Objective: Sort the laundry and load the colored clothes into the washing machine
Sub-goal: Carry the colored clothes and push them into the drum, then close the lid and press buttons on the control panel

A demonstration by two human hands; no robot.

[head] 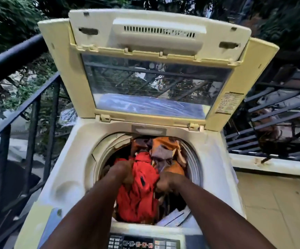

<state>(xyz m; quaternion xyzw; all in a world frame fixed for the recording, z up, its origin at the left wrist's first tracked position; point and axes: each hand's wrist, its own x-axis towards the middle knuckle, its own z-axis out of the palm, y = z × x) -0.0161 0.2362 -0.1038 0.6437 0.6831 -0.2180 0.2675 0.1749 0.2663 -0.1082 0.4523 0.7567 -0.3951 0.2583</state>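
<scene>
Outdoors on a balcony, dark metal railing [29, 108] to the left, tiled floor [274, 203] to the right, trees beyond. Top-loading washing machine [70, 159], yellowed, lid [156, 69] propped upright. Inside the drum [193, 159]: orange and brown clothes [165, 150] at the back, a red garment [140, 191] in front. Left hand [123, 172] and right hand [167, 181] both down in the drum, fingers curled tight into the red garment. Control panel [142, 242] at the near edge.

No legible text on lid sticker [228, 103]
</scene>
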